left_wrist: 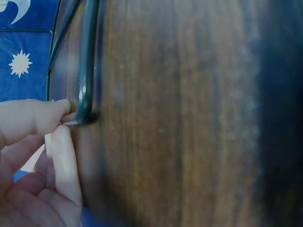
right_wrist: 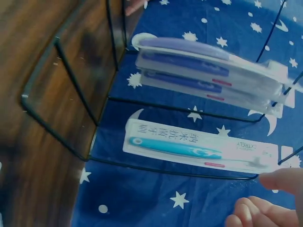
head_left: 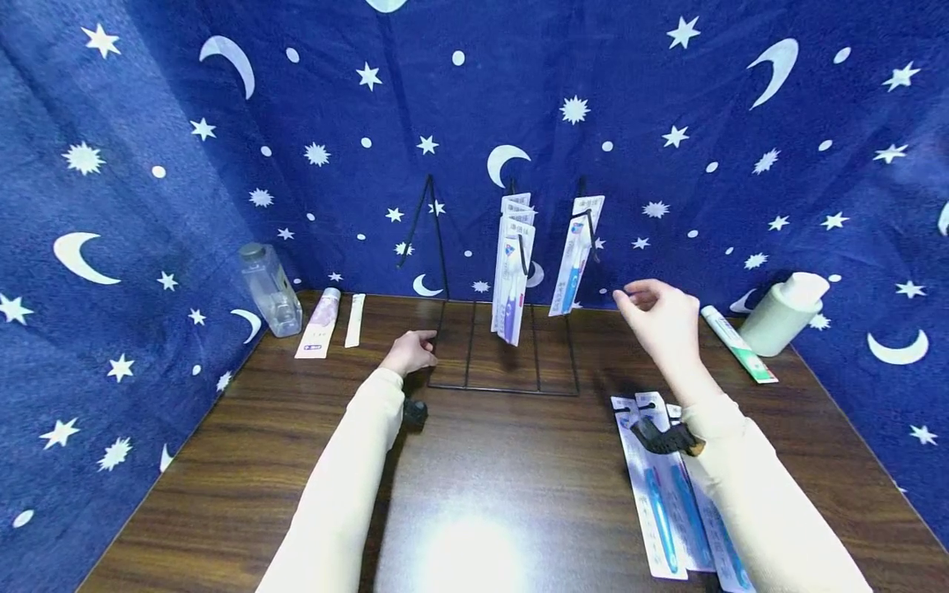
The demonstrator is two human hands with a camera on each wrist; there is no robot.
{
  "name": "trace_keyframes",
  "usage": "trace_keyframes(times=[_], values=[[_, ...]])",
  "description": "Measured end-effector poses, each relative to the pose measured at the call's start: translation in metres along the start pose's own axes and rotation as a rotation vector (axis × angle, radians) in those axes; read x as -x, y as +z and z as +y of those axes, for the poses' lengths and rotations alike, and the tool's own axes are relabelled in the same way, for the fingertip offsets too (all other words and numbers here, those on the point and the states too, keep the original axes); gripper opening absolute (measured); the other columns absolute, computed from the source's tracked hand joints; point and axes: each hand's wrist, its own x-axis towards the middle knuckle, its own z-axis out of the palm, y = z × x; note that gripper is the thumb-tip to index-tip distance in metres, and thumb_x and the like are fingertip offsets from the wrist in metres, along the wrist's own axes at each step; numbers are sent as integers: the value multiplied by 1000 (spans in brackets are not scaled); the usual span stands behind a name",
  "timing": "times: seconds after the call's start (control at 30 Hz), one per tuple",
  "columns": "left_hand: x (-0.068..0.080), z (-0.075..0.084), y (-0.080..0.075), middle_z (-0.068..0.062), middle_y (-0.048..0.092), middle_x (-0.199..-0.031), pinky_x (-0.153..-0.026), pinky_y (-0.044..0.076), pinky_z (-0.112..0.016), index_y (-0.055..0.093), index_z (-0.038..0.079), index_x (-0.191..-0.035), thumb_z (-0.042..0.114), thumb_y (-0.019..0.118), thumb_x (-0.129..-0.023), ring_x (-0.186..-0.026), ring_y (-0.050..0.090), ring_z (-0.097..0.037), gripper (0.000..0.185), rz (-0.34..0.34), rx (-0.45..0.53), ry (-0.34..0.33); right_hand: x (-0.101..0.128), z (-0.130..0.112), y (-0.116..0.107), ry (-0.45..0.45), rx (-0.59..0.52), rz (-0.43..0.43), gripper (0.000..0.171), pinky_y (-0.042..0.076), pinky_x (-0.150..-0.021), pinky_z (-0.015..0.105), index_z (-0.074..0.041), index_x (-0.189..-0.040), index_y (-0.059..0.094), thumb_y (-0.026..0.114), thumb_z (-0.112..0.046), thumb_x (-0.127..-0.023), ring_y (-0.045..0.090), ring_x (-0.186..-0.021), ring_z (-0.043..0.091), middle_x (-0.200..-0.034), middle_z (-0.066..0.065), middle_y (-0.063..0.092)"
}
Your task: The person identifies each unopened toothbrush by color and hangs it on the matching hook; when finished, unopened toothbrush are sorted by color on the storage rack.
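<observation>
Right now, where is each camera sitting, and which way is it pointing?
Head: worn high, looking forward and down at the table and wire rack; both sleeved arms show.
Left wrist: low over the tabletop; left hand pinches the rack's base corner.
Right wrist: faces the hanging blue toothbrush pack; right hand fingertips show.
All three views share the rack.

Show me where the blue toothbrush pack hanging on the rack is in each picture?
Head: blue toothbrush pack hangs on the rack's right hook, by the right hand.
Left wrist: not in it; only the rack's base wire shows.
Right wrist: lying sideways, lower middle.
Shared landmark: the black wire rack.
</observation>
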Motion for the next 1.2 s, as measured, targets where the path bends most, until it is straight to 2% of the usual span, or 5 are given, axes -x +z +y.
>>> trace_keyframes(times=[0.1, 0.23, 0.47, 0.87, 1.2], values=[[-1, 0, 1, -9, 64, -91, -86, 46, -37, 55, -1, -131, 0, 69, -68, -87, 57, -26, 64, 3, -2, 5, 14, 6, -8, -18, 23, -67, 21, 38, -56, 21, -1, -83, 72, 67, -21, -82, 58, -58, 12, -71, 13, 70], [-1, -2, 0, -11, 64, -93, -86, 45, -37, 54, -1, -132, 0, 68, -69, -88, 57, -27, 64, 1, 14, -3, 35, 12, -15, -26, 72, -209, 21, 47, -58, 34, -1, -78, 71, 68, -22, -82, 64, -60, 22, -70, 13, 70], [-1, -2, 0, -8, 61, -89, -64, 42, -21, 52, -3, -132, -2, 67, -70, -72, 56, -16, 64, 0, 37, -6, 60, 32, -25, 33, 168, -445, 20, 46, -56, 39, -4, -69, 69, 71, -21, -79, 59, -58, 19, -63, 6, 66], [-3, -3, 2, -8, 61, -88, -83, 44, -34, 52, -3, -132, -1, 67, -70, -86, 55, -25, 64, -5, 17, 17, 98, 57, -29, 106, 227, -661, 25, 37, -46, 31, -8, -56, 65, 73, -20, -76, 45, -48, 13, -49, -5, 52], [-1, 0, 1, -8, 61, -91, -79, 44, -31, 51, -1, -134, -1, 65, -72, -87, 54, -24, 64, -13, 13, 2, 111, 65, -20, 122, 223, -683, 30, 35, -42, 27, -9, -50, 59, 75, -17, -74, 44, -42, 10, -41, -5, 50]])
